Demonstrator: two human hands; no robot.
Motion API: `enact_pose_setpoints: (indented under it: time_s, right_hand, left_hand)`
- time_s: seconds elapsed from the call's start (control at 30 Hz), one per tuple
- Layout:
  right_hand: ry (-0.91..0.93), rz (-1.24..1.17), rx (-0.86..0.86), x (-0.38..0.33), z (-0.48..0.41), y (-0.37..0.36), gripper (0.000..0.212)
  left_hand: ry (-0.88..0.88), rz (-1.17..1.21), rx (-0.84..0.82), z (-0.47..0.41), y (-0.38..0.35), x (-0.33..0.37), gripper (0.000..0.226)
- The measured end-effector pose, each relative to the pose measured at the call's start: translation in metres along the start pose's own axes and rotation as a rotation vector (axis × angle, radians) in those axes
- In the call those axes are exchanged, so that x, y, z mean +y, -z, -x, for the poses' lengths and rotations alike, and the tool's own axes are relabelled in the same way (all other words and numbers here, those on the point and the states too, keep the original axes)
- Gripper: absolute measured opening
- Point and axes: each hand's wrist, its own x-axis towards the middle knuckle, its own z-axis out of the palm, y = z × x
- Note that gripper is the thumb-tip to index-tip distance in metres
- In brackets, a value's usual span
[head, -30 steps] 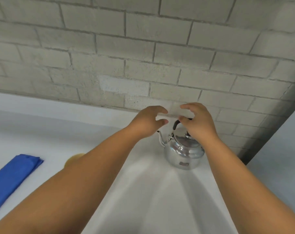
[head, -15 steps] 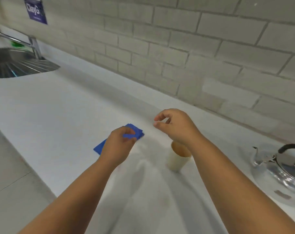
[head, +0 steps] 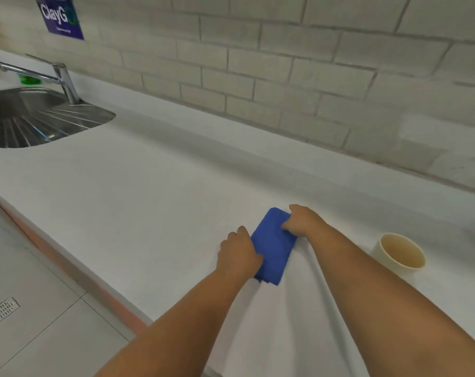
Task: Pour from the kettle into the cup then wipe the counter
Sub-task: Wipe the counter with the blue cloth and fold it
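- Both hands, left hand (head: 239, 257) and right hand (head: 301, 221), grip the folded blue cloth (head: 273, 250) on the table (head: 149, 200).
- Pressing flat and wiping away from the cup (head: 399, 254) at 3 o'clock should avoid knocking it.

Both my hands now down on blue cloth (head: 271, 247): left hand (head: 239, 254) at near edge, right hand (head: 303, 221) moved off from above cup (head: 399, 254) onto far corner. Kettle gone from view.

Both hands (head: 240, 257) on blue cloth (head: 273, 247), counter (head: 149, 202).
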Motion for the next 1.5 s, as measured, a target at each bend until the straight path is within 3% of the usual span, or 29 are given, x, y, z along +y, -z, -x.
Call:
enact_pose_setpoints:
  time_s: [0.07, 0.17, 0.27, 0.37, 0.5, 0.6, 0.7, 0.87, 0.93, 1.03, 1.13, 1.23, 1.33, 1.5]
  right_hand:
    - [-0.055, -0.048, 0.008, 0.000, -0.004, -0.007, 0.043]
    - [-0.056, -0.123, 0.048, -0.001, -0.004, -0.014, 0.006]
    - [0.019, -0.249, 0.184, 0.000, 0.011, -0.016, 0.027]
    - [0.096, -0.330, 0.341, 0.005, 0.046, -0.008, 0.036]
    - [0.108, -0.320, 0.414, 0.029, 0.107, 0.020, 0.018]
    - [0.032, -0.268, 0.412, 0.058, 0.160, 0.043, 0.007]
    - [-0.126, -0.225, 0.394, 0.102, 0.215, 0.052, 0.003]
    - [-0.330, -0.200, 0.312, 0.152, 0.242, 0.036, 0.015]
    - [-0.415, -0.209, 0.352, 0.173, 0.239, 0.019, 0.014]
    - [-0.489, -0.189, 0.404, 0.185, 0.227, -0.016, 0.045]
    - [-0.468, -0.130, 0.360, 0.176, 0.213, -0.054, 0.072]
    - [-0.471, -0.097, 0.320, 0.169, 0.205, -0.082, 0.083]
    - [-0.483, -0.070, 0.373, 0.167, 0.201, -0.095, 0.078]
    - [-0.464, -0.022, 0.420, 0.158, 0.191, -0.098, 0.061]
  left_hand:
    - [-0.017, 0.005, -0.059, -0.008, 0.002, 0.000, 0.028]
    - [-0.061, -0.029, -0.172, -0.017, 0.007, 0.002, 0.024]
    - [-0.139, -0.038, -0.233, -0.016, 0.011, 0.000, 0.013]
    - [-0.243, 0.097, -0.217, -0.006, 0.013, -0.004, 0.016]
    - [-0.341, 0.299, -0.321, 0.029, 0.012, 0.006, 0.009]
    - [-0.356, 0.465, -0.485, 0.069, 0.002, 0.027, 0.021]
    - [-0.369, 0.534, -0.761, 0.115, -0.022, 0.058, 0.036]
    - [-0.405, 0.528, -0.951, 0.148, -0.070, 0.086, 0.031]
    - [-0.489, 0.373, -0.907, 0.155, -0.086, 0.095, 0.022]
    - [-0.632, 0.099, -0.707, 0.143, -0.091, 0.094, 0.025]
    - [-0.787, 0.027, -0.323, 0.108, -0.072, 0.079, 0.032]
    - [-0.868, -0.031, -0.029, 0.057, -0.044, 0.056, 0.030]
    - [-0.754, -0.220, 0.039, 0.012, -0.029, 0.024, 0.040]
    - [-0.661, -0.392, -0.064, -0.013, -0.036, -0.016, 0.052]
